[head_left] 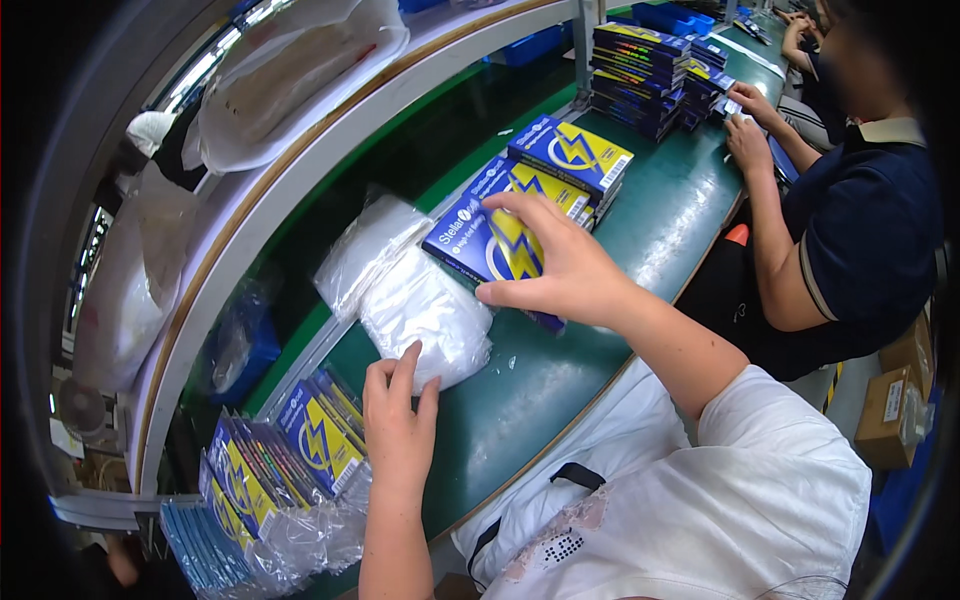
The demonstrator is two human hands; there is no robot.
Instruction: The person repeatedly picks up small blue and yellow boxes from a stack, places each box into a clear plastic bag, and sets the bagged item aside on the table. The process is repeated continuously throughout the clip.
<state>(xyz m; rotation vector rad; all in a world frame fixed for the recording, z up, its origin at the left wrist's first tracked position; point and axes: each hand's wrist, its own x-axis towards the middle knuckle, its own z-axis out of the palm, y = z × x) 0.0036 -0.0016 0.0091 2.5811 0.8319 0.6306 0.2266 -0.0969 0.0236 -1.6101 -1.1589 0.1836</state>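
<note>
My right hand [565, 255] spans a flat blue and yellow box [462, 243] at the near end of a row of stacked boxes. Its thumb presses the near edge and its fingers reach over the top. My left hand [396, 405] has its fingers apart, with the fingertips at the near edge of a pile of clear plastic bags [425, 325]. The bags lie on the green table just left of the boxes. Whether the left fingertips touch the top bag or hover over it is hard to see.
Bagged boxes [315, 440] stand upright in a row at the lower left. Taller box stacks [637, 75] rise at the far end. A shelf edge [250, 190] curves above the table, holding plastic bags. To the right sits a co-worker [850, 220], hands at the table.
</note>
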